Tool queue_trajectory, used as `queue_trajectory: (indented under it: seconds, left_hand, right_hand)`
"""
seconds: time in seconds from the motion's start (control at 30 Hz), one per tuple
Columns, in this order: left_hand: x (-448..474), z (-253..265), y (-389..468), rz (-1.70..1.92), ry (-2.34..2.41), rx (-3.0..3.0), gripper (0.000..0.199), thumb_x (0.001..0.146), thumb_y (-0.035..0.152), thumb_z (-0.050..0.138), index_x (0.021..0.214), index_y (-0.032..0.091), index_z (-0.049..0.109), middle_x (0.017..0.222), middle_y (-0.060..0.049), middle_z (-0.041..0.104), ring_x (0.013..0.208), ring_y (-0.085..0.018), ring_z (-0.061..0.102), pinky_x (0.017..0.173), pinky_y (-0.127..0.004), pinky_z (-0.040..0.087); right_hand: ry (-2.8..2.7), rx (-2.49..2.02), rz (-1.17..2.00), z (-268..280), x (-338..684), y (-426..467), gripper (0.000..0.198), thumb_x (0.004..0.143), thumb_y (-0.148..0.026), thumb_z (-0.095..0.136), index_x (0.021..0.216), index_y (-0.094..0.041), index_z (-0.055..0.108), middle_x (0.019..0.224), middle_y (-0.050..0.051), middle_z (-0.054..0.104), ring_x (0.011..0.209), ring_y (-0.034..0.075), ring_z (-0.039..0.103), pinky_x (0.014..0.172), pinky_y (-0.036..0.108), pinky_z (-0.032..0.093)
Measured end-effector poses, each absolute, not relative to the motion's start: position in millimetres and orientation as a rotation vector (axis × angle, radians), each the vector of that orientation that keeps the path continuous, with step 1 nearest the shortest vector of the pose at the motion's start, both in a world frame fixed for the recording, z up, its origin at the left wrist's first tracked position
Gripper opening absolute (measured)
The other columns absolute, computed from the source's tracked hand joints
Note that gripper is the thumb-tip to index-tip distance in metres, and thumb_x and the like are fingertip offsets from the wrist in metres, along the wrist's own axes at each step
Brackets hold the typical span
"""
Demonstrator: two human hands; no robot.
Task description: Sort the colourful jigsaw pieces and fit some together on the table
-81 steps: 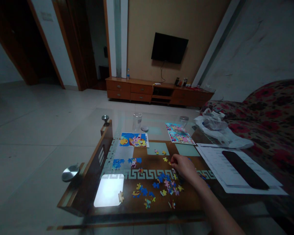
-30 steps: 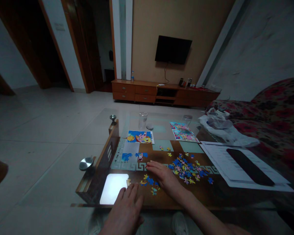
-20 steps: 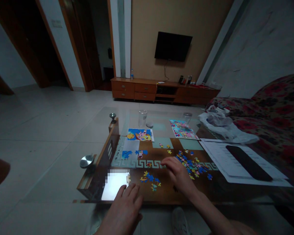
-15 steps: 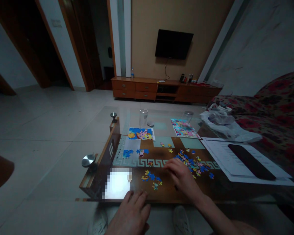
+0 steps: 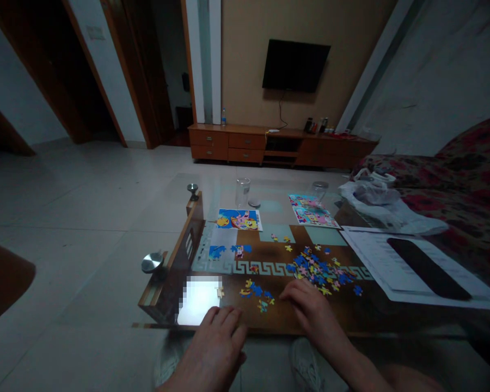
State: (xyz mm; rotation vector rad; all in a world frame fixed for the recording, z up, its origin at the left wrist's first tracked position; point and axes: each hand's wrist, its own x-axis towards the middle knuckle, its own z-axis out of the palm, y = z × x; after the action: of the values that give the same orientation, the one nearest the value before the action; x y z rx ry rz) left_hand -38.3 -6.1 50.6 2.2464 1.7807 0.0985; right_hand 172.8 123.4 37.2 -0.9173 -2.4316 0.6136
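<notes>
right now, the left hand [image 5: 218, 343] is lying palm down at the bottom centre, fingers loosely parted, by the near edge of the glass table [image 5: 269, 325]. to its right, the right hand [image 5: 310, 307] is showing fingers bent close together; i'm unable to see whether they are gripping anything. a heap of puzzle pieces [image 5: 318, 268] is sitting just above that hand, a smaller cluster [image 5: 256, 290] is lying above the gap between both hands, and a short strip [image 5: 240, 251] is resting near the frame's centre, below a picture card [image 5: 240, 220].

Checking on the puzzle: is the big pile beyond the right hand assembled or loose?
Loose: the puzzle pieces beyond the right hand lie jumbled at odd angles; whether any interlock, I can't tell.
</notes>
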Motion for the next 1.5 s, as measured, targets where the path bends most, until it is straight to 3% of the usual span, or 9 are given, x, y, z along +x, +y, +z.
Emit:
queue_trajectory:
  seconds: [0.27, 0.57, 0.8, 0.97, 1.5]
  left_hand:
    - [-28, 39, -10, 0.158, 1.691, 2.309, 0.03, 0.081, 0.02, 0.068, 0.11, 0.019, 0.064, 0.124, -0.011, 0.063, 0.113, -0.03, 0.058, 0.095, -0.046, 0.047]
    - [-26, 41, -9, 0.176, 1.681, 2.268, 0.03, 0.081, 0.019, 0.066, 0.111, 0.019, 0.064, 0.126, -0.011, 0.062, 0.114, -0.03, 0.057, 0.094, -0.047, 0.048]
    - [-23, 37, -6, 0.148, 1.637, 2.272, 0.035, 0.085, 0.025, 0.063, 0.119, 0.018, 0.061, 0.141, -0.015, 0.051, 0.128, -0.034, 0.048, 0.102, -0.051, 0.043]
    - [-18, 31, -5, 0.217, 1.602, 2.353, 0.033, 0.083, 0.027, 0.066, 0.114, 0.016, 0.063, 0.138, -0.018, 0.053, 0.128, -0.034, 0.049, 0.1, -0.052, 0.045]
    - [-17, 24, -6, 0.205, 1.625, 2.409, 0.035, 0.079, 0.027, 0.072, 0.111, 0.016, 0.064, 0.138, -0.017, 0.053, 0.126, -0.035, 0.05, 0.099, -0.051, 0.047]
  right_hand:
    - [-2.404, -0.914, 0.632, 33, 163, 117, 0.04, 0.068, 0.008, 0.038, 0.08, -0.02, 0.064, 0.085, 0.005, 0.063, 0.085, 0.021, 0.057, 0.075, 0.033, 0.046]
    - [-2.42, -0.985, 0.573, 32, 163, 118, 0.039, 0.073, 0.007, 0.04, 0.084, -0.02, 0.065, 0.087, 0.006, 0.063, 0.087, 0.021, 0.057, 0.077, 0.035, 0.047]
    - [-2.447, -0.931, 0.599, 33, 157, 115, 0.039, 0.079, 0.004, 0.048, 0.101, -0.022, 0.066, 0.099, 0.006, 0.064, 0.094, 0.021, 0.057, 0.082, 0.036, 0.049]
    - [-2.482, -0.935, 0.614, 34, 155, 117, 0.041, 0.08, 0.002, 0.055, 0.11, -0.024, 0.064, 0.104, 0.006, 0.062, 0.096, 0.021, 0.056, 0.083, 0.037, 0.05]
    - [-2.503, -1.122, 0.494, 33, 155, 120, 0.018, 0.079, -0.002, 0.065, 0.087, -0.018, 0.064, 0.094, 0.006, 0.062, 0.09, 0.023, 0.057, 0.079, 0.038, 0.049]
